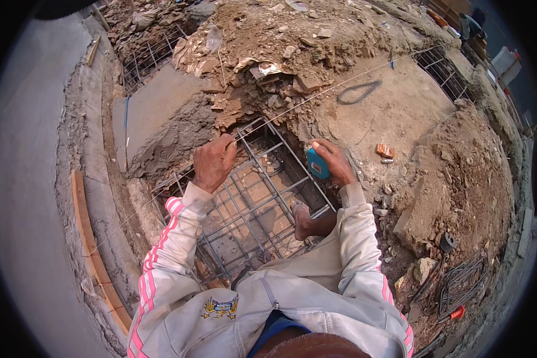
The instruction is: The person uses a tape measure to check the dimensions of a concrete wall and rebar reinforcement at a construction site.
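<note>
My left hand point(214, 162) is closed, its thumb and fingertips pinched at a pale taut string point(340, 85). That string runs from the far right, past my left hand, toward the near left. My right hand point(335, 162) is wrapped round a teal tape measure point(317, 164), held above the right edge of the pit. No drawn-out blade can be made out between my hands. Below both hands lies a steel rebar grid point(240, 201) in the pit. My bare foot point(302, 219) rests at the grid's right side.
Rubble and soil point(316, 36) rise beyond the pit. A concrete slab point(167, 110) and a wooden board point(95, 256) lie to the left. On the right are a wire loop point(358, 92), a broken brick point(385, 150) and bent rebar stirrups point(461, 285). Another person point(476, 22) is at the far right.
</note>
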`<action>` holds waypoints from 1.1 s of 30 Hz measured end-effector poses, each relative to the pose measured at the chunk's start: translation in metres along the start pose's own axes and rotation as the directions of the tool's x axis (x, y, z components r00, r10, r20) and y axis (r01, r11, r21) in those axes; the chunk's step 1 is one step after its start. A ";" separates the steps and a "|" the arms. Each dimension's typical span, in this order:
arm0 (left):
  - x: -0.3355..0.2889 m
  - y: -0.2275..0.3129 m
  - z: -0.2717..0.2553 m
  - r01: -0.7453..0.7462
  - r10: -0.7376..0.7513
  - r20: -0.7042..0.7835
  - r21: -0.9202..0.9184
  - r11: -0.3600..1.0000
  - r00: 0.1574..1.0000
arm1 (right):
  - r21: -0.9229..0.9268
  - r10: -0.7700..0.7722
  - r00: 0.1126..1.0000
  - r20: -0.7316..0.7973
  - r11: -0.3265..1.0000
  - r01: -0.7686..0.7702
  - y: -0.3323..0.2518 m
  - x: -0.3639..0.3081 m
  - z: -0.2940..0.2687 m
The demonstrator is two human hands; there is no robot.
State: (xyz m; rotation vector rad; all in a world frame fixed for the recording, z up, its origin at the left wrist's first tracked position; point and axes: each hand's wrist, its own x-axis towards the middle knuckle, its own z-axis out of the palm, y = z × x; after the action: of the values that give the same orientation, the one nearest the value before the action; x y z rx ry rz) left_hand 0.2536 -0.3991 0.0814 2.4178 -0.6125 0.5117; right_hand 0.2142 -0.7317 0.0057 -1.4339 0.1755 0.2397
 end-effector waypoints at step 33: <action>-0.177 -0.106 -0.195 0.377 -0.443 -0.881 -0.358 0.854 0.167 | -0.107 0.009 0.986 0.169 0.994 0.009 -0.002 0.042 0.055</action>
State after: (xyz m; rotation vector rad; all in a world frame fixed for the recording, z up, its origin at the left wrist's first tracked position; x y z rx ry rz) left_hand 0.1225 -0.1473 0.0956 1.5773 0.5852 1.4779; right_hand 0.2534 -0.6751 0.0042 -1.5120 0.0240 0.3738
